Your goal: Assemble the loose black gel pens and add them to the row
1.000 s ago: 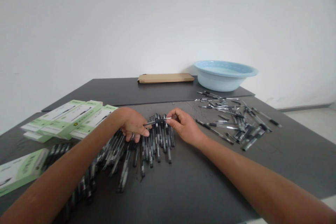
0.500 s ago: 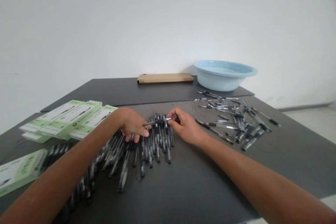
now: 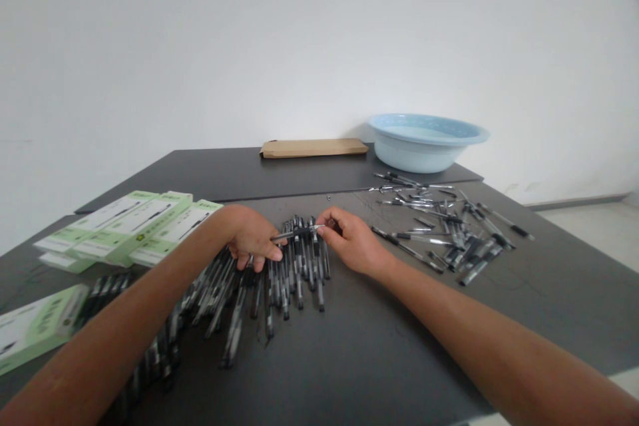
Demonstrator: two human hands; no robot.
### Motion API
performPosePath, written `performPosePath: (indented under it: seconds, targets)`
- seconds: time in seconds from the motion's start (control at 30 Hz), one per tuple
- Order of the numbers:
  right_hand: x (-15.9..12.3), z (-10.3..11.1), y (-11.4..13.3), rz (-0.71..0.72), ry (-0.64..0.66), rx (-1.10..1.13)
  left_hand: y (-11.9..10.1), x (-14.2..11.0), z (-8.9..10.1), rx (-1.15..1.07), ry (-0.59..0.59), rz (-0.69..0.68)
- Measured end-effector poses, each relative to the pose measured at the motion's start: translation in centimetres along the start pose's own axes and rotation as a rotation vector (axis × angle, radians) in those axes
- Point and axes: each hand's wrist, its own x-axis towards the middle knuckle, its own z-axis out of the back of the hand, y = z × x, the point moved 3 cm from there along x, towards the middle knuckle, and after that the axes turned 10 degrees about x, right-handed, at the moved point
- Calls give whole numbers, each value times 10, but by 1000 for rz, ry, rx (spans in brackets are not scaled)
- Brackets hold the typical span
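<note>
A pen [image 3: 298,232] with a dark grip lies nearly level between my two hands, above the pile. My left hand [image 3: 253,239] is closed around its left end. At the right end, where the tip is, my right hand [image 3: 348,237] pinches with thumb and forefinger; any small part between those fingertips is too fine to make out. Below and beside my left hand spreads a pile of clear-barrelled pens [image 3: 234,329] with black ends, lying roughly side by side. My left forearm hides part of this pile.
Green-and-white pen boxes [image 3: 120,229] are stacked at the left, with another box [image 3: 37,329] nearer me. Scattered pens and pen parts [image 3: 449,226] lie on the right of the dark table [image 3: 339,359]. Behind stand a light-blue basin [image 3: 422,154] and a flat cardboard piece [image 3: 314,148].
Almost nothing differs. My right fingers have shifted very slightly at the pen's tip end, while my left hand keeps its hold.
</note>
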Motion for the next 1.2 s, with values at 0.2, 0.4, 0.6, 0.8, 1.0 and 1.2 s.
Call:
performPosePath:
  seconds: [0.2, 0.4, 0.6, 0.8, 1.0, 1.2]
  targets:
    - [0, -1, 1, 38, 10, -9, -1, 1, 0, -7, 0, 14]
    - [3, 1, -2, 16, 32, -48, -2, 0, 0, -12, 9, 35]
    - [3, 10, -1, -20, 14, -31, -5, -3, 0, 14, 20, 37]
    - [1, 6, 0, 0, 62, -57, -4, -2, 0, 8, 9, 31]
    - [1, 4, 1, 23, 53, -69, -5, -2, 0, 26, 16, 42]
    - [1, 3, 3, 56, 52, -73, -5, -3, 0, 25, 21, 41]
